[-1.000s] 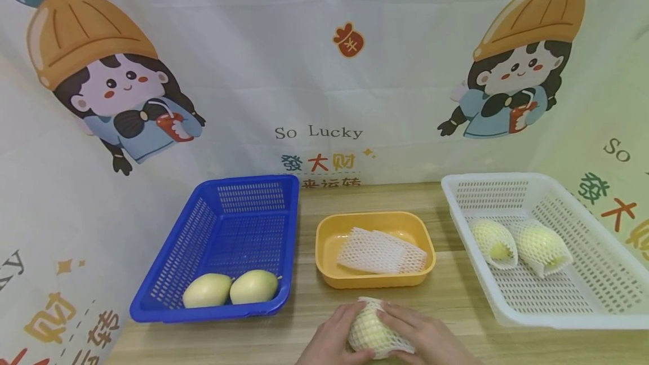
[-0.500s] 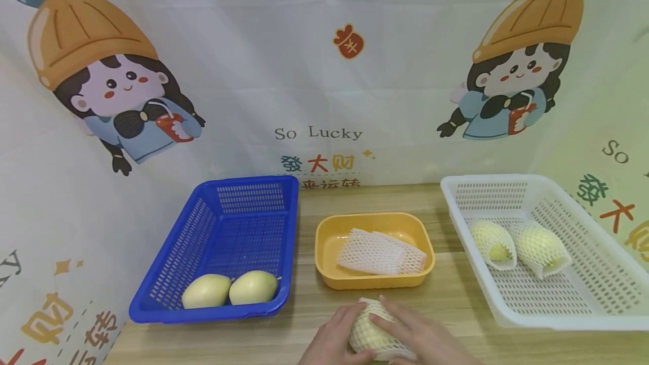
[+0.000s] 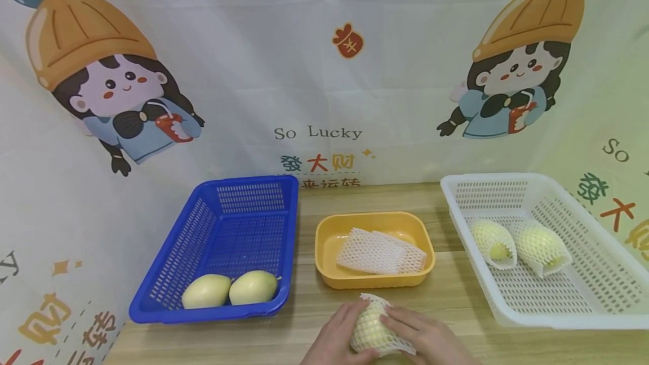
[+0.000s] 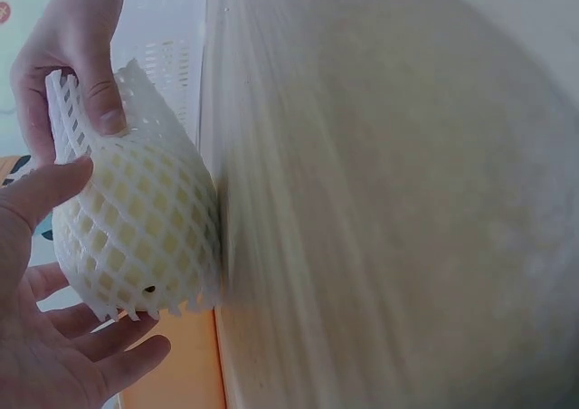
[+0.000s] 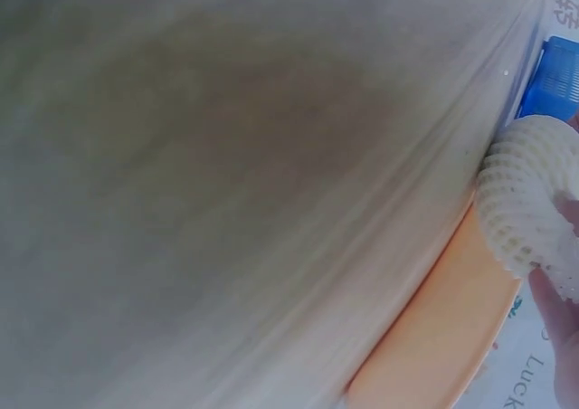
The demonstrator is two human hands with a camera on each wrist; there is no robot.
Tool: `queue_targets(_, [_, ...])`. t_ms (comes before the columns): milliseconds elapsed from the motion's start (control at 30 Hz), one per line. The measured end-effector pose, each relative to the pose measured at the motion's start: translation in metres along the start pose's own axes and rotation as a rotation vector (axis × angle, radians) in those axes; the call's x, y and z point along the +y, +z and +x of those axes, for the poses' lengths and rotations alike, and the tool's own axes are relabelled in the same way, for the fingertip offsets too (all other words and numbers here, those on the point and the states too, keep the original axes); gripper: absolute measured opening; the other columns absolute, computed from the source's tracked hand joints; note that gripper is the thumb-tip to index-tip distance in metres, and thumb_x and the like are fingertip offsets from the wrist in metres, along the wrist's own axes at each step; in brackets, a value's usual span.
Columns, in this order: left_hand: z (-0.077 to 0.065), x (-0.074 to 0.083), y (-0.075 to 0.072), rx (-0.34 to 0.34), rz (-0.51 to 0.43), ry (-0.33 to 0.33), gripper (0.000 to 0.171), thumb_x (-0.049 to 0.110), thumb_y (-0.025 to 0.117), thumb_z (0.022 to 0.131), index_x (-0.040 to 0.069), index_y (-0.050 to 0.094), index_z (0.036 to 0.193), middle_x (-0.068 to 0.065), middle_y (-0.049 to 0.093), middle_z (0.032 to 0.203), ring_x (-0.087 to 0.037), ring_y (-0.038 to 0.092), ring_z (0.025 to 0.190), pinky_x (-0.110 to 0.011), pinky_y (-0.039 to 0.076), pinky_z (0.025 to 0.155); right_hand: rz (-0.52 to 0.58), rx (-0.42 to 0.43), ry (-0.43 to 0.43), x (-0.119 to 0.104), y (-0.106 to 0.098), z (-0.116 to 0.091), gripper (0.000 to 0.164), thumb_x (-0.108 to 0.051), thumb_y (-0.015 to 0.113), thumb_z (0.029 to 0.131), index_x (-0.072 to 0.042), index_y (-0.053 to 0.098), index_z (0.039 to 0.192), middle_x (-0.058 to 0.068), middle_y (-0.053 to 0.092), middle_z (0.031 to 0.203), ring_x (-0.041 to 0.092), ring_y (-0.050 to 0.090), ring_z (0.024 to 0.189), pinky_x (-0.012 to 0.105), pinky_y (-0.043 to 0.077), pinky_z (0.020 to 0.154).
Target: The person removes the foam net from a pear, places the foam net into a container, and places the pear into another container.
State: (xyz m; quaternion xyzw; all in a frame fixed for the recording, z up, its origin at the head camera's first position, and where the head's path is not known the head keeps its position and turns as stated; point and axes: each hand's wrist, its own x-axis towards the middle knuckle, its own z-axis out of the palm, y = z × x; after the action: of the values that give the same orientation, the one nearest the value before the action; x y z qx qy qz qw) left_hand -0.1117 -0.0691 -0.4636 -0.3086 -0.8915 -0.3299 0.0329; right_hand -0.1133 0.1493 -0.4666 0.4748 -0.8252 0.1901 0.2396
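A pale yellow-green pear (image 3: 373, 328) in a white foam net sleeve (image 4: 145, 219) is between both hands at the table's near edge. My left hand (image 3: 337, 334) holds its left side; in the left wrist view the thumb is on one side and the fingers curl under the other end. My right hand (image 3: 423, 337) grips the sleeve's other end, its thumb (image 4: 104, 106) pressing on the mesh. The right wrist view catches only part of the netted pear (image 5: 529, 196) and some fingertips at its right edge.
Left stands a blue basket (image 3: 213, 315) with two bare pears (image 3: 253, 287). A yellow tray (image 3: 375, 281) with flat foam nets (image 3: 372, 252) sits ahead of the hands. On the right, a white basket (image 3: 573, 320) holds two netted pears (image 3: 542, 245). A printed cloth hangs behind.
My right hand's fingers lift and resettle lower on the netted pear's right side. The sleeve's top edge now stands slightly higher. Baskets and tray stay where they were.
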Motion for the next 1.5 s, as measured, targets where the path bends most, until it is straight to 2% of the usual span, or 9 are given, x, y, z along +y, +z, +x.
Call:
queue_targets(200, [0.001,0.0,0.0,0.013,0.021,0.024,0.068,0.033,0.069,0.074,0.005,0.039,0.128,-0.006,0.049,0.114,-0.017,0.049,0.102,-0.033,0.042,0.085,-0.003,0.021,-0.003,0.001,-0.002,-0.002,0.057,-0.02,0.071,0.065,-0.005,0.055,0.118,0.012,0.055,0.115,0.026,0.055,0.098,0.035,0.05,0.071])
queue_targets(433, [0.002,0.002,0.0,-0.004,0.036,0.016,0.067,0.035,0.068,0.075,0.007,0.039,0.128,-0.006,0.048,0.116,-0.018,0.048,0.104,-0.035,0.042,0.085,-0.004,-0.133,0.201,-0.005,-0.006,-0.001,0.06,-0.046,0.056,0.082,-0.021,0.038,0.134,0.005,0.042,0.131,0.022,0.051,0.105,0.038,0.049,0.07])
queue_targets(567, [0.002,0.002,0.002,0.001,0.05,0.024,0.068,0.035,0.068,0.075,0.007,0.038,0.129,-0.007,0.048,0.117,-0.019,0.048,0.105,-0.036,0.043,0.084,0.078,-0.201,0.258,-0.006,-0.001,0.002,0.06,-0.043,0.05,0.086,-0.021,0.03,0.138,0.011,0.033,0.137,0.029,0.048,0.108,0.044,0.048,0.072])
queue_targets(667, [0.002,0.002,0.002,0.004,0.046,0.028,0.069,0.035,0.069,0.074,0.006,0.038,0.129,-0.007,0.048,0.117,-0.02,0.048,0.105,-0.036,0.043,0.085,0.136,-0.203,0.265,-0.005,0.002,0.003,0.06,-0.041,0.051,0.087,-0.02,0.029,0.139,0.015,0.031,0.137,0.032,0.049,0.106,0.045,0.049,0.07])
queue_targets(800, [0.002,0.001,0.002,-0.014,0.012,0.006,0.071,0.036,0.069,0.074,0.005,0.038,0.129,-0.007,0.047,0.118,-0.019,0.047,0.106,-0.036,0.042,0.086,0.168,-0.175,0.244,-0.005,0.003,0.003,0.061,-0.038,0.054,0.085,-0.018,0.031,0.138,0.018,0.034,0.134,0.031,0.049,0.106,0.043,0.049,0.072])
queue_targets(1033, [0.0,-0.004,-0.006,-0.076,-0.129,-0.149,0.067,0.039,0.063,0.078,0.005,0.038,0.13,-0.006,0.047,0.123,-0.019,0.046,0.109,-0.036,0.039,0.089,0.147,-0.096,0.134,0.0,0.003,0.001,0.058,-0.033,0.061,0.082,-0.012,0.041,0.132,0.015,0.044,0.128,0.028,0.051,0.105,0.038,0.049,0.074])
queue_targets(1233, [-0.004,-0.008,-0.011,-0.028,-0.169,-0.125,0.042,0.015,0.053,0.083,0.004,0.047,0.123,-0.006,0.053,0.117,-0.015,0.05,0.102,-0.033,0.04,0.087,0.186,-0.008,0.044,0.003,0.003,0.0,0.054,-0.025,0.065,0.08,-0.003,0.047,0.126,0.015,0.049,0.123,0.026,0.051,0.106,0.038,0.049,0.075])
queue_targets(1367, [-0.005,-0.011,-0.012,-0.021,-0.187,-0.104,0.039,0.005,0.046,0.082,0.006,0.05,0.121,-0.005,0.053,0.116,-0.015,0.051,0.101,-0.032,0.041,0.086,0.191,0.018,0.025,0.005,0.003,-0.004,0.052,-0.021,0.067,0.078,-0.003,0.05,0.124,0.014,0.05,0.122,0.024,0.05,0.107,0.035,0.046,0.08])
queue_targets(1500, [-0.005,-0.014,-0.014,-0.039,-0.177,-0.047,0.04,0.004,0.048,0.082,0.008,0.05,0.122,-0.003,0.052,0.117,-0.014,0.049,0.104,-0.033,0.04,0.087,0.175,0.043,0.004,0.005,0.002,-0.006,0.052,-0.016,0.07,0.072,-0.003,0.053,0.12,0.012,0.052,0.12,0.024,0.051,0.107,0.03,0.042,0.086])
